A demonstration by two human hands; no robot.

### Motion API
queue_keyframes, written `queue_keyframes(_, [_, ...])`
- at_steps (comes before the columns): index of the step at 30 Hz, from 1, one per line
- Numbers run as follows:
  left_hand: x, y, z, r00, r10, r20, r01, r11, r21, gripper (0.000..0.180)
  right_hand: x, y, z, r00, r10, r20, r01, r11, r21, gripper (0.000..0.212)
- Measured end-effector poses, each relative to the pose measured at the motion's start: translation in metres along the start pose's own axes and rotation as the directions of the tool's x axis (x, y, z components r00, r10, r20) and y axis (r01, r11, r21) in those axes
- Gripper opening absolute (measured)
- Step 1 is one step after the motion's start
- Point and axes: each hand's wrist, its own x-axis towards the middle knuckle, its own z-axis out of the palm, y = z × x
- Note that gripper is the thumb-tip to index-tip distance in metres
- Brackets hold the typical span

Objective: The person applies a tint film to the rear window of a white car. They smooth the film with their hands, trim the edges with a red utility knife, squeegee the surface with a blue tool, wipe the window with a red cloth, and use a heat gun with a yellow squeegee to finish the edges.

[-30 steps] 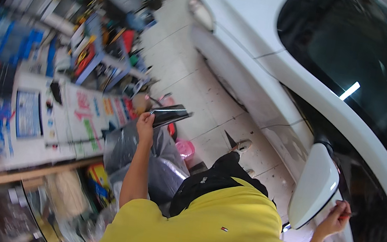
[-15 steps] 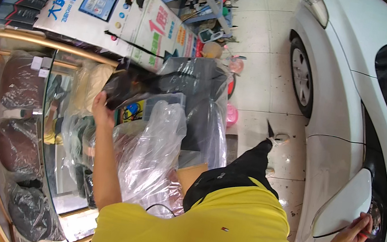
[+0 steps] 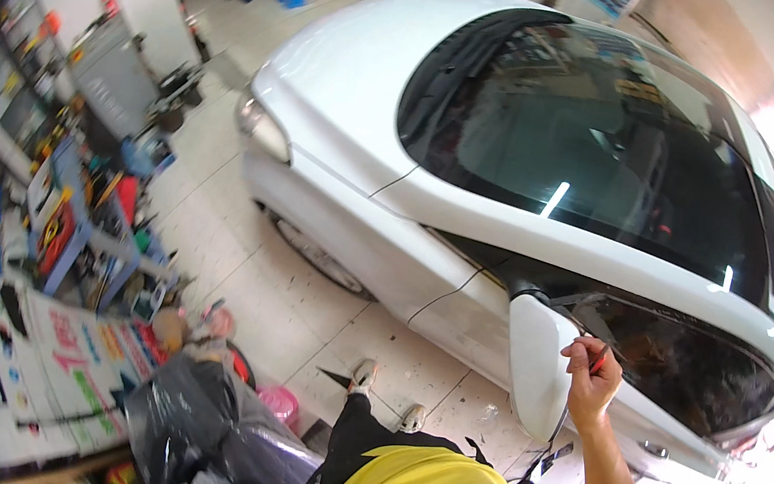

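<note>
My right hand (image 3: 590, 381) is closed round a small red thing (image 3: 600, 360), mostly hidden by the fingers, so its kind cannot be told. This hand is at the back of the white side mirror (image 3: 537, 367) of a white car, beside the dark front side window (image 3: 671, 363). A thin dark cord hangs down below the mirror. My left hand is out of view.
The car's bonnet (image 3: 366, 56) and windscreen (image 3: 587, 132) stretch away ahead. On the left stand a tool cart (image 3: 71, 222), a grey cabinet (image 3: 119, 78) and a white printed box (image 3: 34, 358). Plastic-wrapped dark bundles (image 3: 196, 425) and a pink basin (image 3: 280, 405) lie near my legs.
My view has swung right, towards the car. The left hand, earlier holding something dark by the glass display case, has left view. The right hand stays by the mirror, still holding the red thing.
</note>
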Motion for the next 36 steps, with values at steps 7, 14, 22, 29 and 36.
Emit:
queue_keyframes(7, [-0.065,0.130,0.070,0.955,0.296,0.028,-0.294,0.954,-0.059,0.042,-0.002,-0.002,0.016,0.987,0.160,-0.024,-0.162,0.985,-0.068,0.013])
queue_keyframes(14, [-0.156,0.276,0.101,0.654,0.755,-0.048,-0.688,0.568,-0.452,0.043,-0.003,-0.025,0.021,0.990,0.139,0.010,-0.132,0.956,-0.263,0.022])
queue_keyframes(22, [-0.387,0.392,0.042,-0.298,0.942,0.152,0.007,0.161,-0.987,0.038,-0.023,0.000,-0.081,0.952,0.248,-0.178,-0.294,0.900,-0.321,0.019])
queue_keyframes(29, [-0.575,0.314,-0.019,-0.820,0.543,0.179,-0.171,0.066,-0.983,0.036,-0.048,0.076,-0.228,0.887,0.173,-0.428,-0.376,0.808,-0.454,0.021])
queue_keyframes(36, [-0.783,0.173,-0.082,-0.886,0.345,0.310,-0.166,0.387,-0.907,0.035,-0.054,0.177,-0.428,0.956,0.013,-0.294,-0.180,0.817,-0.548,0.015])
